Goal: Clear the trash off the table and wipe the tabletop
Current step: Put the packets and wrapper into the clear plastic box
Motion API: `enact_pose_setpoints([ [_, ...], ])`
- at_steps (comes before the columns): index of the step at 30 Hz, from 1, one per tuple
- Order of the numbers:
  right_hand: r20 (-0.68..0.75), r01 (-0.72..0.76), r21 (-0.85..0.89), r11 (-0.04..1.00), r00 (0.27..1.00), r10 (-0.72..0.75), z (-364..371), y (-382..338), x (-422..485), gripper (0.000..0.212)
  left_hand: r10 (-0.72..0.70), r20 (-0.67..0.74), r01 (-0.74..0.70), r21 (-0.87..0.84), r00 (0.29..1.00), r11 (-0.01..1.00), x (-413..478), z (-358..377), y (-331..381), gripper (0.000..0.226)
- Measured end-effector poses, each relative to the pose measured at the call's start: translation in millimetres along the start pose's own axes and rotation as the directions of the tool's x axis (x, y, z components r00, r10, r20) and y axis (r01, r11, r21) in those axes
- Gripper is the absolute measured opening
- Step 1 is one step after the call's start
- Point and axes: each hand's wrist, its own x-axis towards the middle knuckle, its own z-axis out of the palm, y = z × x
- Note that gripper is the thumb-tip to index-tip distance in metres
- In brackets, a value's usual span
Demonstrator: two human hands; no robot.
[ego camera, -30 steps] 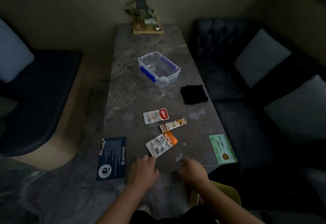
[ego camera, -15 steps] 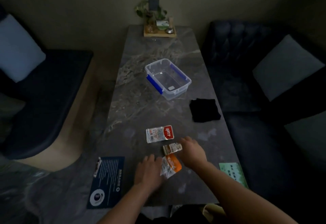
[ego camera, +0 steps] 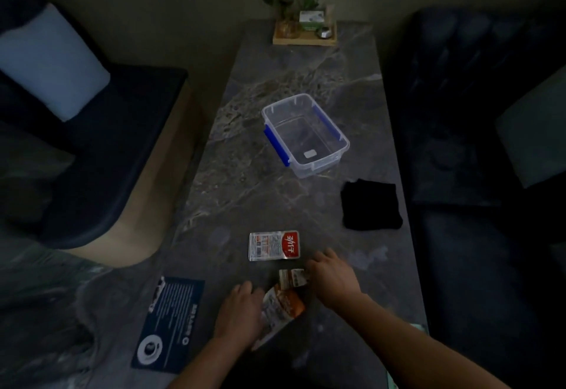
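While both forearms are reaching in from the near edge, the left hand (ego camera: 240, 312) is lying on the worktop (ego camera: 275, 205) with its fingers closing on the left side of an orange wrapper (ego camera: 283, 309), which is tilting up off the surface. Just beyond it, the right hand (ego camera: 332, 278) is pinching the right end of a small brown wrapper (ego camera: 292, 277); the two wrappers are touching or nearly so. Left of the hands a dark blue card (ego camera: 170, 324) is lying flat near the worktop's left edge. A little farther, a red and white packet (ego camera: 274, 245) is lying flat, apart from both hands. Farther right, near the worktop's right edge, a black cloth (ego camera: 370, 206) is sitting folded. Beyond that, at mid-worktop, a clear bin (ego camera: 306, 134) with blue clips is standing open, a small white label showing at its bottom. At the far end a wooden tray (ego camera: 303, 40) is holding a plant and small items too dim to make out.
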Motion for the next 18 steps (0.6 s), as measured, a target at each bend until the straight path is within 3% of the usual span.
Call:
enact_pose_setpoints([
  [2,-0.011,-0.020,0.017,1.000,1.000,0.021,-1.5,1.7,-0.5,0.018,-0.073,0.011,0.074,-0.176,0.997,0.982,4.7,-8.8,-1.5,0.013],
  [6,-0.087,-0.100,0.110,0.989,0.990,0.110,-10.6,1.0,3.2,0.021,-0.094,0.080,0.119,-0.423,0.992,0.898,22.6,-32.3,-16.0,0.014],
  [14,-0.214,-0.256,0.311,0.915,0.919,0.330,-59.9,-1.6,43.2,0.021,-0.090,-0.087,0.007,-0.677,0.992,0.736,73.0,-98.3,-23.2,0.019],
  [18,-0.207,-0.317,0.424,0.848,0.878,0.431,-98.0,11.9,80.1,0.023,-0.165,-0.108,0.015,-0.795,0.980,0.606,105.7,-137.3,-8.0,0.006],
])
